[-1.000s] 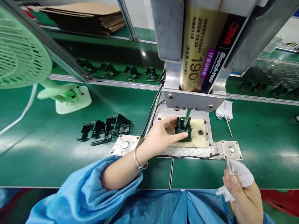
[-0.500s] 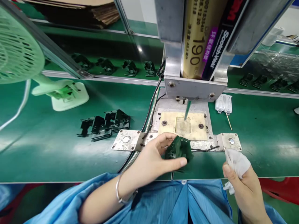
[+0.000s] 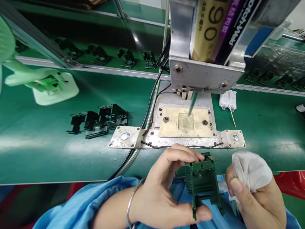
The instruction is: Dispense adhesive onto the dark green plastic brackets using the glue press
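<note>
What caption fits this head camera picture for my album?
Left hand holds a green plastic part; right hand holds a white cloth.

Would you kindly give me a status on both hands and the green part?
Left hand grips green part, upright. Right hand holds white cloth close beside it, contact unclear. Nozzle over fixture plate, apart from hands.

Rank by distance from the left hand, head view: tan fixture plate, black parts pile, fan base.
1. tan fixture plate, just ahead of the left hand holding the green plastic part.
2. black parts pile, ahead-left.
3. fan base, far left.
</note>
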